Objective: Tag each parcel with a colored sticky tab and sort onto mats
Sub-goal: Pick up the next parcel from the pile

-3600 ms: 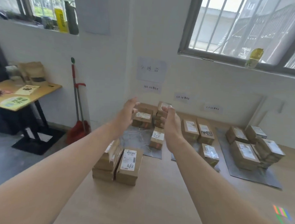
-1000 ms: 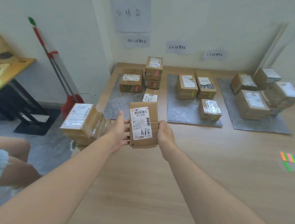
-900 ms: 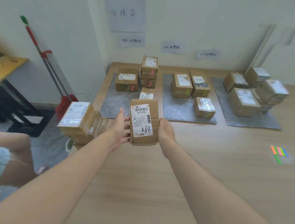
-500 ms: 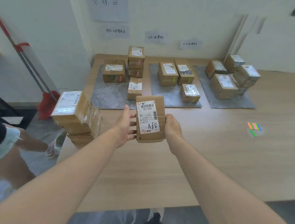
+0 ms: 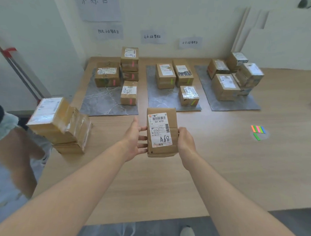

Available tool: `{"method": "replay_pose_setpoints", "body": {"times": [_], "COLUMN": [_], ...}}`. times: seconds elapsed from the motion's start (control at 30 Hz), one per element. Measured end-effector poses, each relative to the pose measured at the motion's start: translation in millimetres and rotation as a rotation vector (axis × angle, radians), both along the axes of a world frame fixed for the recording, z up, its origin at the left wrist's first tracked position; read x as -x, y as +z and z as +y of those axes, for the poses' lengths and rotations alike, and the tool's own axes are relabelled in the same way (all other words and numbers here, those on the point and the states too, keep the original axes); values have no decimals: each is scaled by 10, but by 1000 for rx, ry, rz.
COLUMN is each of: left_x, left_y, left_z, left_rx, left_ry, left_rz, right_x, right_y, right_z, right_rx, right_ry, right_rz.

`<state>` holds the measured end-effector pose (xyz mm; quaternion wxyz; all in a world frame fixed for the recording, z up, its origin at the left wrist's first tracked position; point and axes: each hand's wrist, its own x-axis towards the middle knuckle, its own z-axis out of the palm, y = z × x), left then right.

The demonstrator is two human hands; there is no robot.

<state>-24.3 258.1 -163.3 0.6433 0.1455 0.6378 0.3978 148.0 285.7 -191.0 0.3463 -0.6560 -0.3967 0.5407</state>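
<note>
We are holding the brown cardboard parcel (image 5: 161,134), hand-marked A68, above the pale wooden surface (image 5: 166,180), just before the grey marbled mats (image 5: 160,102). Our left grip (image 5: 134,140) is spread, its fingers pressing the parcel's left side; our right grip (image 5: 185,142) is curling round the right edge. No tab is showing on it, so tagging seems the step in hand. Next, one hand is needing to free itself for the coloured sticky tabs (image 5: 258,129), well apart rightward. Seconds earlier the parcel was lying by the stack of taped cardboard boxes (image 5: 61,124).
</note>
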Motion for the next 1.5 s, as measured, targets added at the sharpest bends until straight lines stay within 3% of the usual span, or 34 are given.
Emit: {"method": "replay_pose_setpoints", "body": {"times": [0.67, 1.27, 1.5], "left_x": [-1804, -2078, -1985], "left_y": [-702, -1009, -973], "left_z": [462, 319, 290], "left_rx": [133, 124, 37], "left_ry": [167, 158, 173], "left_rz": [1, 21, 103], "right_x": [-1754, -2008, -2053], "right_y": [-760, -1112, -998], "right_z": [632, 400, 366], "right_rx": [202, 264, 167], "right_ry": [126, 156, 23], "right_rz": [51, 143, 66]}}
